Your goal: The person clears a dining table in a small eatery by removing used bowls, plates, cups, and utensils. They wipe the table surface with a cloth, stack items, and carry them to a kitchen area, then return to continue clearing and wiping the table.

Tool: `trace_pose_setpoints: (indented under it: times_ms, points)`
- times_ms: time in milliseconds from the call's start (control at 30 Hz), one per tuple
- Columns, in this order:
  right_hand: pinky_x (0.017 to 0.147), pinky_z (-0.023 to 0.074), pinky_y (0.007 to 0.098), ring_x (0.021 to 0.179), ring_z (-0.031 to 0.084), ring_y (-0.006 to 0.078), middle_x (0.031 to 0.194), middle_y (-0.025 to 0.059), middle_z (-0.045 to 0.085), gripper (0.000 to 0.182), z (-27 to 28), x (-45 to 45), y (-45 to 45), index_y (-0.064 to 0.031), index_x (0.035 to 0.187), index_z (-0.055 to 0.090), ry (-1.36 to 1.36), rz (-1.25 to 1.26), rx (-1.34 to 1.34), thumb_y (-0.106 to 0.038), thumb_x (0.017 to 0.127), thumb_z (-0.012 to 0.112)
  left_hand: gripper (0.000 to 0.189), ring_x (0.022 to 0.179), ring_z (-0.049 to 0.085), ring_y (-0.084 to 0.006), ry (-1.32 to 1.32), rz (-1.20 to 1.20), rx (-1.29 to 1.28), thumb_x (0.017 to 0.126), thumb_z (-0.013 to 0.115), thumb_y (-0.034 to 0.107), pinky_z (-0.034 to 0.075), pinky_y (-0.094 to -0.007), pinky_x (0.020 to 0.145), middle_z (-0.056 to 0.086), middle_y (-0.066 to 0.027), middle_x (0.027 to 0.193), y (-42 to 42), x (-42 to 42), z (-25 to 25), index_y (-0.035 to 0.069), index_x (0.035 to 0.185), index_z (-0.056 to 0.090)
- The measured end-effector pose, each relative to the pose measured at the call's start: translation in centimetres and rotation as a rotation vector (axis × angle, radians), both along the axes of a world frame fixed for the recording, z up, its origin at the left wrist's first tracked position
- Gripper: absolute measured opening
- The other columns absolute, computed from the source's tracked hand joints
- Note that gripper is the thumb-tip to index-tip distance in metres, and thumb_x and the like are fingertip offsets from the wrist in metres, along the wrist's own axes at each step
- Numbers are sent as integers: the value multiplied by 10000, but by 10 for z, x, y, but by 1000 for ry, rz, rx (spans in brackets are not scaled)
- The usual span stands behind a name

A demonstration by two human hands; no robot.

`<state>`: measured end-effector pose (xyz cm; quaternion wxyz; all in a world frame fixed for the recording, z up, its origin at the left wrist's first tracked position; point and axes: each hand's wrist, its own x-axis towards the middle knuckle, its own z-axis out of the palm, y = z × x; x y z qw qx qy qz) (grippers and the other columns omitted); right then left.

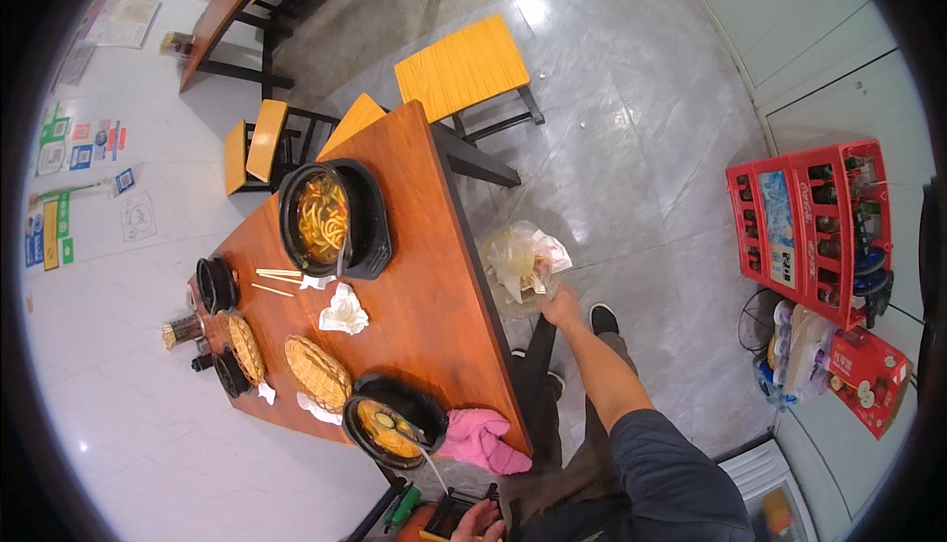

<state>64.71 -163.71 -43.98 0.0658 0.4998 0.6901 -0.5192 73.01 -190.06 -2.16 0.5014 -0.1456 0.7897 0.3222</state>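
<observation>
My right hand point(564, 307) grips the rim of a trash bin lined with a clear plastic bag point(510, 257), beside the table's long edge. Crumpled paper point(549, 253) lies inside the bag. Low at the bottom edge, my left hand point(479, 521) is partly cut off, its fingers loosely apart with nothing seen in them. A pink cloth point(484, 440) lies on the near table corner, above my left hand. Next to it, a black pot of soup point(385, 427) with a spoon in it stands tilted in view.
The wooden table point(414, 320) also bears a larger noodle pot point(322, 216), chopsticks point(277, 276), crumpled tissue point(344, 310) and wicker baskets point(318, 372). A yellow-topped stool point(466, 65) stands past its far end. Red bottle crates point(806, 224) and a red carton point(869, 375) line the right wall.
</observation>
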Motion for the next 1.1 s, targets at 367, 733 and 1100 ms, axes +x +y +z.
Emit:
trace_pose_setpoints:
  times_ms: [367, 733, 1100]
  points:
    - [930, 452, 427, 1111, 545, 412, 1148, 292, 580, 467, 35, 207, 42, 77, 1089, 587, -292, 217, 93, -228, 739, 634, 517, 951, 641, -308, 354, -404, -90, 860, 647, 320, 513, -378, 806, 634, -201, 1070, -64, -17, -18, 14, 1255, 512]
    - [487, 461, 361, 603, 568, 218, 773, 105, 571, 318, 132, 222, 134, 19, 1090, 548, -223, 88, -260, -62, 784, 516, 481, 911, 654, -300, 628, 109, -92, 839, 642, 299, 514, -373, 812, 645, -180, 1060, -151, -39, -72, -16, 1189, 545]
    - [360, 355, 323, 450, 478, 176, 577, 41, 475, 108, 208, 296, 78, -77, 697, 491, 24, -201, -518, -102, 802, 487, 597, 1259, 403, -374, 1280, -298, -217, 716, 706, 163, 359, -435, 1035, 423, -194, 1360, -157, -216, -65, 4, 1256, 505]
